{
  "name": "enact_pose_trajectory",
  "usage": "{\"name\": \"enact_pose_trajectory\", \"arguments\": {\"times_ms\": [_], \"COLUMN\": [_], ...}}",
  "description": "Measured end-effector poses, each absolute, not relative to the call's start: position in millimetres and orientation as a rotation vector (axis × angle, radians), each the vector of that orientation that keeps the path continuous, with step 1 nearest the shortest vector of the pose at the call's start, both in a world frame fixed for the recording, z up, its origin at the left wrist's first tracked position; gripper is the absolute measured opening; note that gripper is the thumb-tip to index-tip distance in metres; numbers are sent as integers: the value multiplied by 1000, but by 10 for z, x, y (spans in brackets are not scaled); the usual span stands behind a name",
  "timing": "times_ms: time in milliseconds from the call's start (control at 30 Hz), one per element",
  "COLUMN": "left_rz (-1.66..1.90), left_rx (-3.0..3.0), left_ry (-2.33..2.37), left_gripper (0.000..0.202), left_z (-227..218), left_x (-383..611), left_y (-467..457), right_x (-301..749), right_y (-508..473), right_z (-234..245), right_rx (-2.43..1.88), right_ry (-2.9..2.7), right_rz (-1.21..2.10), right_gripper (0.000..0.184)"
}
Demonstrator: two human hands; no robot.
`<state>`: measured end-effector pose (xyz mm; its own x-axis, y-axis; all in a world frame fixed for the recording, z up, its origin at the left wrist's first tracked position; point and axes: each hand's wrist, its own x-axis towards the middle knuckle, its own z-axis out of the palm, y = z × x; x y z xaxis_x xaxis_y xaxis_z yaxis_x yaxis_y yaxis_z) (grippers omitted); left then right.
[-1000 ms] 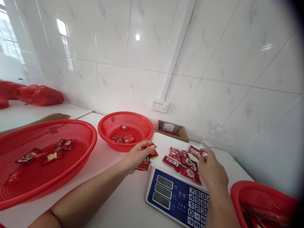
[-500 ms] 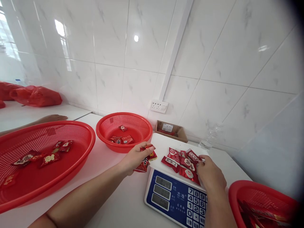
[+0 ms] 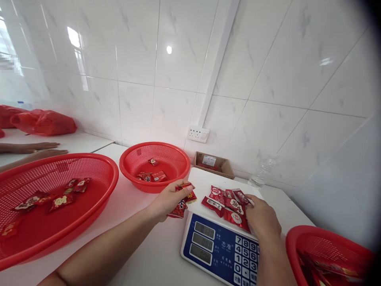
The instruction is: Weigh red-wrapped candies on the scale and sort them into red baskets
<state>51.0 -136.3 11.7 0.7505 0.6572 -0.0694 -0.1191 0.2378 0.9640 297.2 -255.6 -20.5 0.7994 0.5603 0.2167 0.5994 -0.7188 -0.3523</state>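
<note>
A blue-faced weighing scale point(image 3: 220, 248) stands on the white counter, with several red candy packets point(image 3: 228, 206) lying on its white pan. My left hand point(image 3: 168, 198) is closed round a small bunch of red candy packets point(image 3: 183, 202) just off the pan's left edge. My right hand point(image 3: 262, 220) rests on the pan's right side, its fingers bent over the packets there and touching them. Whether it grips one is hidden.
A large red basket point(image 3: 98, 167) with several packets sits at the left, and a smaller red basket point(image 3: 154, 149) behind the scale. Another red basket point(image 3: 327, 242) is at the lower right. A cardboard box point(image 3: 212, 163), a wall socket point(image 3: 198, 134) and another person's hands point(image 3: 35, 150) are further back.
My right hand has come down from the far edge of the pile onto the packets on the pan. My left hand has stayed in place with its packets.
</note>
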Motion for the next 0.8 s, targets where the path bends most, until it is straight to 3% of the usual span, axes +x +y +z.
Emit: {"name": "enact_pose_trajectory", "arguments": {"times_ms": [533,800], "left_rz": [561,576], "left_rx": [1234,1242], "left_ry": [540,512], "left_gripper": [41,40], "left_z": [125,106], "left_x": [513,515], "left_y": [-1383,-1375], "right_x": [2935,2796], "right_y": [-2477,-2426], "right_z": [-238,-214], "right_rx": [-2328,-2396], "right_ry": [-1070,-1213], "right_rz": [-22,136], "right_gripper": [45,55]}}
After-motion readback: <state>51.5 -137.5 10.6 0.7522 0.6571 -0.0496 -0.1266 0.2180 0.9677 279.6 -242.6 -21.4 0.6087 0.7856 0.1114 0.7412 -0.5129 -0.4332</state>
